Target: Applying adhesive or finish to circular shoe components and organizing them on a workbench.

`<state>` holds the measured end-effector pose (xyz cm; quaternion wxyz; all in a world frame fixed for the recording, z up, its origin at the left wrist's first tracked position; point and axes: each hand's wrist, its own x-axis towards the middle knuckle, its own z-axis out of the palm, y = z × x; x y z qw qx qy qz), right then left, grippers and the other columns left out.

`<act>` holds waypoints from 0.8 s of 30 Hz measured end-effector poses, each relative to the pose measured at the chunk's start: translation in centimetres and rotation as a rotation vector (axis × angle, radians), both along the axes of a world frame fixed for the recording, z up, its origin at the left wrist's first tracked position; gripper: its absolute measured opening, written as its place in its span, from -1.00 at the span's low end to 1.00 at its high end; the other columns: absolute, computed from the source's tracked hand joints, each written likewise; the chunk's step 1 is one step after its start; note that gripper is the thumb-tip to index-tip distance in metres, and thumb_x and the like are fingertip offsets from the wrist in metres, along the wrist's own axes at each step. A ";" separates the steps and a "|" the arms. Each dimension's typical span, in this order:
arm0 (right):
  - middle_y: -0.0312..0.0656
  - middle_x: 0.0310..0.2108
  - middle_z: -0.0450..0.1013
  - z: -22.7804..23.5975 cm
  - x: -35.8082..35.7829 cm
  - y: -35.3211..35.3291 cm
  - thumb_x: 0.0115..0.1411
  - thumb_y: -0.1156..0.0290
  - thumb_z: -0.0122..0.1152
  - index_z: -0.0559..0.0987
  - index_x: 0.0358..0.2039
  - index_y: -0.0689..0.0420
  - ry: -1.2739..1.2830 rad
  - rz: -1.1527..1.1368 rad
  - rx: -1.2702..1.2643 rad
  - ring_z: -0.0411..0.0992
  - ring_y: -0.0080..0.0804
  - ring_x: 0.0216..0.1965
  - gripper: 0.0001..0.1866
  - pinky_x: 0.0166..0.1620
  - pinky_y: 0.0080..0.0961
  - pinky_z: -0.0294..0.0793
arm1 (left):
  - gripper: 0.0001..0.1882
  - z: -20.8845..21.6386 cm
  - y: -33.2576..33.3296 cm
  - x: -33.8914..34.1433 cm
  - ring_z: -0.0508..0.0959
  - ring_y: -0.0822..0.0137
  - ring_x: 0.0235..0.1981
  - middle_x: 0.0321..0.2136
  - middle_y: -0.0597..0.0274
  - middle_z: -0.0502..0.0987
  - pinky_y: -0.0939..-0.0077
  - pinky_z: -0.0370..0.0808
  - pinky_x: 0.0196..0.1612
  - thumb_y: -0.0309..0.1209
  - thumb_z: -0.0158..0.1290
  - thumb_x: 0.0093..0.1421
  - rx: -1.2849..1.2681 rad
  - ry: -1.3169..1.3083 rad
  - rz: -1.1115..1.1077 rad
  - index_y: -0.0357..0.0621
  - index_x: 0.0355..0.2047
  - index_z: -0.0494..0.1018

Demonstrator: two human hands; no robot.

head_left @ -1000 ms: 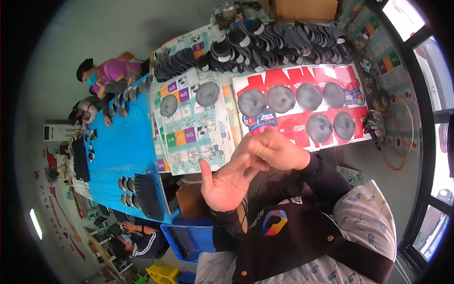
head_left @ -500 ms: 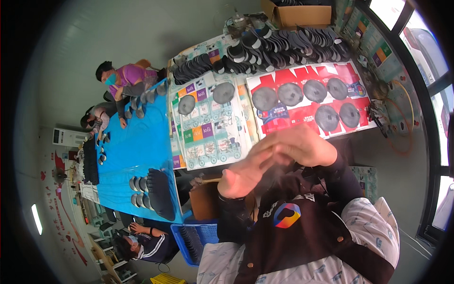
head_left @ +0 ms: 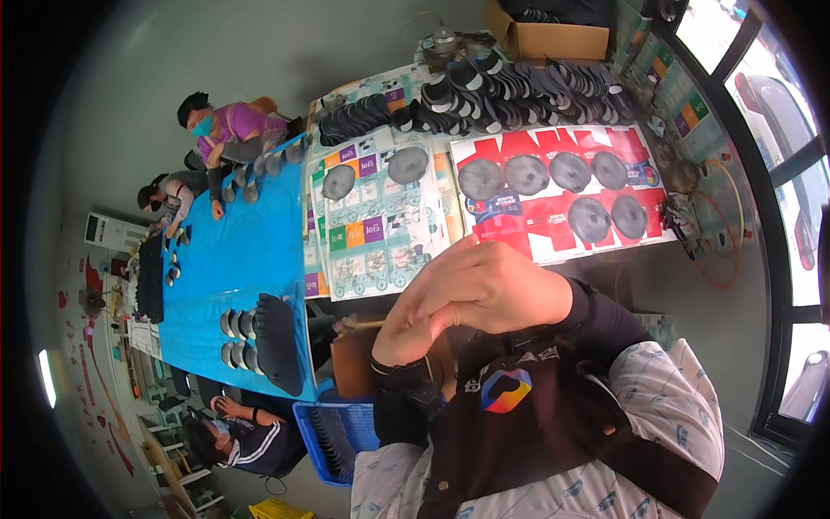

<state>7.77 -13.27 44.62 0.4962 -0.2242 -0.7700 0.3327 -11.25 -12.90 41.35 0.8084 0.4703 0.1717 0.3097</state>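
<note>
My two hands meet in front of my dark apron, above the near edge of the table. My left hand (head_left: 405, 322) has its fingers stretched up and to the right, holding no object. Across it lies my right hand (head_left: 510, 290), its fingers bent and closed over the left one; part of both hands' fingers is hidden in the overlap. Just beyond them, several dark grey round pads (head_left: 571, 172) lie in two rows on a red and white printed sheet (head_left: 543, 232). Two more round pads (head_left: 408, 164) rest on white printed sheets (head_left: 380, 246) to the left.
Long rows of black insole-shaped pieces (head_left: 510, 91) line the table's back, before a cardboard box (head_left: 558, 41). At left, co-workers sit around a blue-covered table (head_left: 233, 251) with curved dark pieces. A blue basket (head_left: 303, 432) stands beside me, a brown box (head_left: 353, 363) under the table edge.
My hands have shifted slightly down and left in view and press closer together, the right now folded over the left. The view has turned a little. The pads look unmoved.
</note>
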 end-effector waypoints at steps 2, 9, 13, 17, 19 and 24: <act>-0.22 -0.38 0.58 0.1 0.0 -0.1 0.06 0.41 0.44 0.64 -0.34 0.10 0.029 0.019 0.044 0.57 -0.19 -0.33 -0.84 -0.26 -0.35 0.55 | 0.04 0.3 -0.2 0.0 0.23 0.18 0.36 0.34 -0.05 0.19 0.29 0.12 0.38 -0.02 0.16 0.19 0.031 0.007 -0.018 -0.50 0.40 -0.07; -0.19 -0.38 0.58 -0.3 0.0 -1.7 0.20 0.54 0.28 0.65 -0.37 0.15 0.053 0.036 -0.262 0.57 -0.35 -0.37 -0.97 -0.31 -0.47 0.51 | 0.09 -0.8 -0.6 0.6 0.17 0.21 0.39 0.42 0.02 0.07 0.30 0.10 0.39 0.07 0.26 0.16 0.163 0.035 0.024 -0.37 0.42 -0.04; -0.26 -0.42 0.59 -1.3 1.3 -1.9 0.22 0.44 0.36 0.65 -0.31 0.23 0.307 0.250 -0.716 0.53 -0.53 -0.36 -0.88 -0.25 -0.53 0.51 | 0.10 -0.5 -0.5 1.2 0.16 0.21 0.40 0.43 0.01 0.06 0.29 0.10 0.40 0.04 0.30 0.14 0.031 0.036 0.036 -0.36 0.42 -0.04; -0.24 -0.32 0.60 -2.8 2.5 -2.3 0.17 0.40 0.43 0.63 -0.30 0.22 0.183 0.128 -0.446 0.55 -0.51 -0.28 -0.82 -0.16 -0.51 0.54 | 0.11 -0.5 -0.3 2.5 0.14 0.21 0.41 0.43 0.02 0.05 0.28 0.10 0.40 -0.02 0.33 0.13 0.072 0.041 0.001 -0.37 0.42 -0.07; -0.24 -0.32 0.60 -2.8 3.0 -2.4 0.18 0.42 0.42 0.62 -0.32 0.23 0.221 0.174 -0.508 0.54 -0.51 -0.26 -0.83 -0.14 -0.52 0.53 | 0.12 -0.2 -0.5 3.0 0.13 0.21 0.41 0.43 0.01 0.05 0.27 0.10 0.40 -0.04 0.34 0.12 0.036 0.042 -0.035 -0.37 0.43 -0.08; -0.27 -0.37 0.59 -3.8 4.0 -2.6 0.23 0.49 0.36 0.63 -0.32 0.27 0.412 0.311 -0.687 0.53 -0.57 -0.26 -0.89 -0.14 -0.59 0.50 | 0.21 0.4 0.0 4.7 0.09 0.16 0.44 0.44 -0.07 0.01 0.20 0.02 0.43 -0.02 0.39 0.03 0.141 0.196 -0.029 -0.44 0.41 -0.09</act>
